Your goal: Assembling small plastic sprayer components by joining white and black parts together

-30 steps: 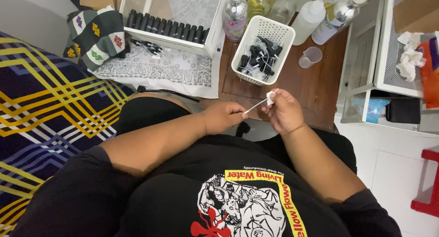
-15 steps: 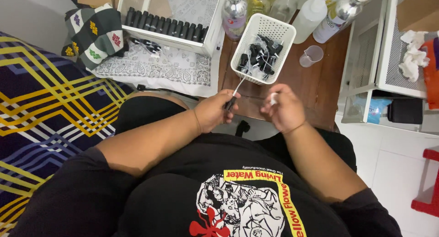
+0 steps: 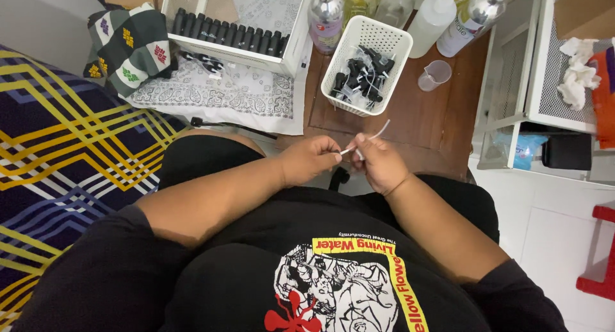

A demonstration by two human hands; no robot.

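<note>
Hands met over the lap: left hand [image 3: 312, 159] and right hand [image 3: 379, 162] fingers both pinched shut on a thin white tube [image 3: 366, 138], white basket [image 3: 366, 34] just beyond them.

The thin tube [image 3: 371, 135] looks like clear, glossy plastic. The white basket [image 3: 397, 47] is perforated matt plastic holding shiny black plastic pump tops [image 3: 360, 76]. The worktop [image 3: 442, 121] is smooth brown wood. The patterned cloth [image 3: 250, 98] left of it looks soft and matt.

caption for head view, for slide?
Both hands, left hand and right hand, pinch a thin white tube near a white basket.
</note>
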